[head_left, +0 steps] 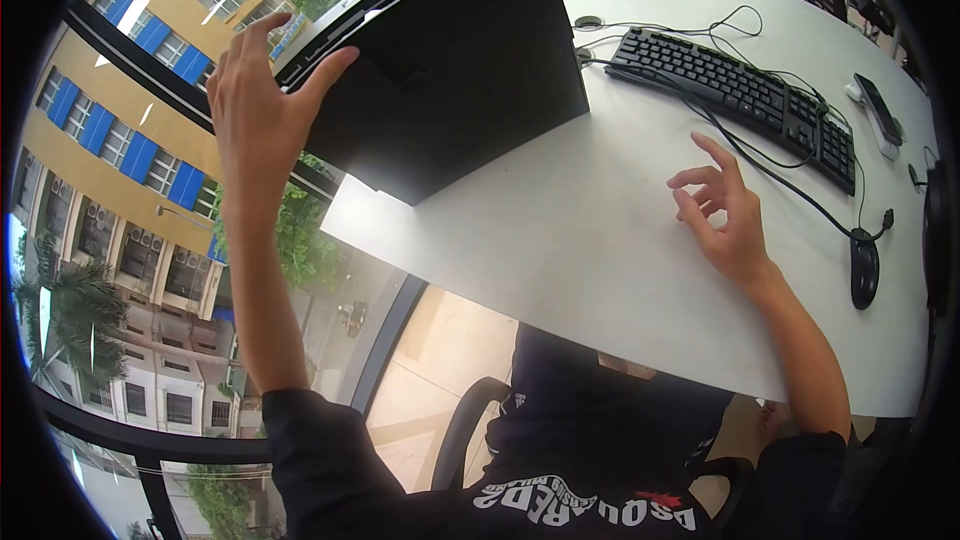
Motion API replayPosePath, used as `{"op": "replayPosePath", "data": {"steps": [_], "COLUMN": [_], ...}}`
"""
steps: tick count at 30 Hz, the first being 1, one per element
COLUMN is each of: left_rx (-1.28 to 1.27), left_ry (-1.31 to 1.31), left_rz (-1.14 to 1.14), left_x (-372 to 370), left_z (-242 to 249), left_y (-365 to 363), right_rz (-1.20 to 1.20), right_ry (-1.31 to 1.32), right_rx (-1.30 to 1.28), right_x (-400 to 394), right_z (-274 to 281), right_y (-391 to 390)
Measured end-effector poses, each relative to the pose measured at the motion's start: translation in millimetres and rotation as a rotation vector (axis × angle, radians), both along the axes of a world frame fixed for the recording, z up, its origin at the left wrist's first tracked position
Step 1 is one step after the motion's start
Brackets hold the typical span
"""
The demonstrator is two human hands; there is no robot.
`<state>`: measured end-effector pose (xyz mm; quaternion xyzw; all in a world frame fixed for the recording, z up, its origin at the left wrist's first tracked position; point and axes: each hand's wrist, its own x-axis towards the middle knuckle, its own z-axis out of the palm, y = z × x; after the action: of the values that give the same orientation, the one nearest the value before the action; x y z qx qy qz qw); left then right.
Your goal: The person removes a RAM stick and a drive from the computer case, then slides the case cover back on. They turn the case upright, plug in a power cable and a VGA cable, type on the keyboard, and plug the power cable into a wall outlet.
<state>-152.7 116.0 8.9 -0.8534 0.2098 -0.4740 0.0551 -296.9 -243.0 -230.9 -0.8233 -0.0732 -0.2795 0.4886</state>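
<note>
A black computer case (470, 70) stands upright on the white table (560, 220), its flat dark side facing me and a slotted edge along the top. At its upper left corner is my left hand (262, 105), thumb and fingers spread apart, the thumb overlapping the dark side in this view. My right hand (728, 215) hovers over the table to the right of the case, holding nothing, its fingers loosely bent and apart. Nearest to it lies a black keyboard (730, 85) with dark cables running across it.
A black mouse (864, 270) rests at the right, beside a cable end with a connector (886, 220). Farther back on the right, a phone-like black object (876, 105) sits on a white piece. Windows border the left side, and a chair arm (468, 430) is below the table edge.
</note>
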Motion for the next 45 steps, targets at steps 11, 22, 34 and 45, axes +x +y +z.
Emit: {"op": "replayPosePath", "data": {"steps": [11, 22, 34, 45], "left_rx": [-0.189, -0.1, -0.027, 0.036], "left_ry": [0.384, 0.635, 0.473, 0.669], "left_rz": [-0.008, -0.242, -0.401, -0.24], "left_x": [36, 108, 114, 114], "left_z": [9, 23, 15, 33], "left_y": [20, 49, 51, 47], "right_rz": [-0.007, -0.017, -0.017, 0.031], "right_ry": [0.008, -0.006, 0.013, -0.482], "right_rx": [-0.011, -0.026, -0.034, -0.486], "right_x": [1, 3, 1, 95], "right_z": [0, 1, 3, 166], "right_y": [0, 2, 3, 68]}}
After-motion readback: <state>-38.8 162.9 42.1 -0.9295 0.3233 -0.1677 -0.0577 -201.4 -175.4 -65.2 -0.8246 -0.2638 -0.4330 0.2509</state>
